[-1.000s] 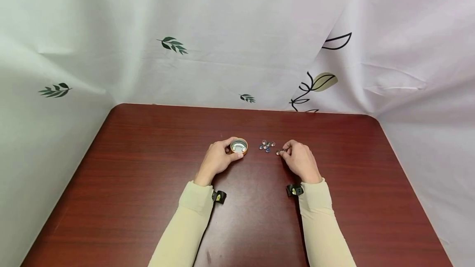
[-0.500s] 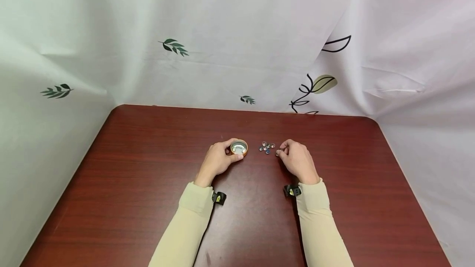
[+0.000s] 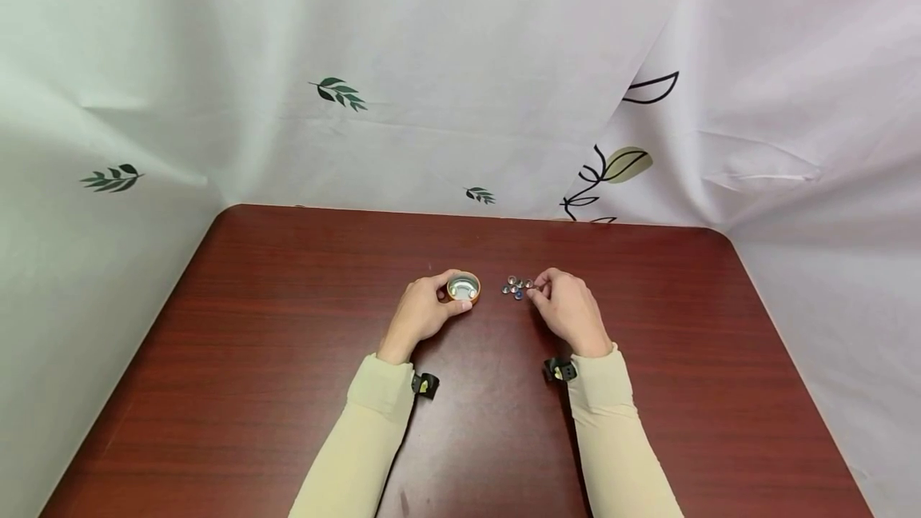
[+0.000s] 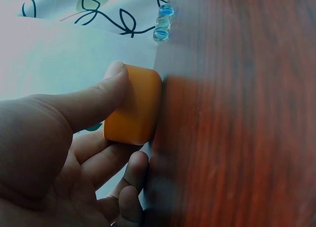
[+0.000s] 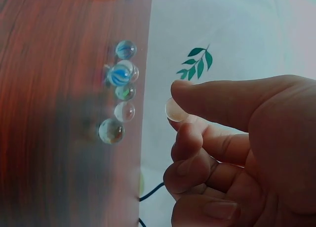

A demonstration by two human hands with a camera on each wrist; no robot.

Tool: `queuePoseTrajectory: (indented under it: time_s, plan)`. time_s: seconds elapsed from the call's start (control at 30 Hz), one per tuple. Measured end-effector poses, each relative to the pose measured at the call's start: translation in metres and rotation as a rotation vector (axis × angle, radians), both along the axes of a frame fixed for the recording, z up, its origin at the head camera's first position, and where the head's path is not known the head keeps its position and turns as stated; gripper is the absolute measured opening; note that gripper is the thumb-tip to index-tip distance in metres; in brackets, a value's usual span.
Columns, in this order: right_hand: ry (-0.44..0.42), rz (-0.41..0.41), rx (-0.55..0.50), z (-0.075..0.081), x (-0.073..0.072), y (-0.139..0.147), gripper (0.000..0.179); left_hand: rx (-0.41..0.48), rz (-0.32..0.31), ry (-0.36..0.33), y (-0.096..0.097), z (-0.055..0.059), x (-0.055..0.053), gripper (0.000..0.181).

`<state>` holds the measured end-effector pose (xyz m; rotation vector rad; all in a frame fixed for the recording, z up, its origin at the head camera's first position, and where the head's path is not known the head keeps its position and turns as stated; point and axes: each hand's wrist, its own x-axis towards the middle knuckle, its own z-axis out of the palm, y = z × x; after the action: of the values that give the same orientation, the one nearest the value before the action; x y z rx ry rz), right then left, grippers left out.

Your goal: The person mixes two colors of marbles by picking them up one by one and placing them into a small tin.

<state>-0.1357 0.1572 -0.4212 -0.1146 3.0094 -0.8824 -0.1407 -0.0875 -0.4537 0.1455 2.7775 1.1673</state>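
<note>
In the head view my left hand (image 3: pixel 420 308) grips a small round orange tin (image 3: pixel 464 299) with a silvery inside, thumb and fingers round its side. Two pale spots inside it may be marbles or glints; I cannot tell. The left wrist view shows the orange tin (image 4: pixel 134 106) upright on the table. My right hand (image 3: pixel 572 312) is at the right edge of a cluster of glass marbles (image 3: pixel 514 288). In the right wrist view a clear marble (image 5: pixel 175 110) is pinched between thumb and forefinger, raised off the table, beside blue-swirled marbles (image 5: pixel 119 75) and clear ones.
The reddish-brown wooden table (image 3: pixel 288 326) has rounded far corners. A white cloth (image 3: pixel 432 102) with printed leaves hangs behind it and along both sides. Each wrist carries a small black camera, one of them (image 3: pixel 426 385) at the left cuff.
My right hand has moved left toward the marble cluster, taking up the marble that lay apart at the right. The left hand and tin have stayed in place.
</note>
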Motion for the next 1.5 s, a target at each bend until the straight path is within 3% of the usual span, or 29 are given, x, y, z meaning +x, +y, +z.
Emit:
queuePoseTrajectory:
  time_s: [1.5]
  plan:
    - [0.05, 0.135, -0.015, -0.002, -0.003, -0.055, 0.01, 0.007, -0.023, 0.031, 0.0, 0.0, -0.001, 0.042]
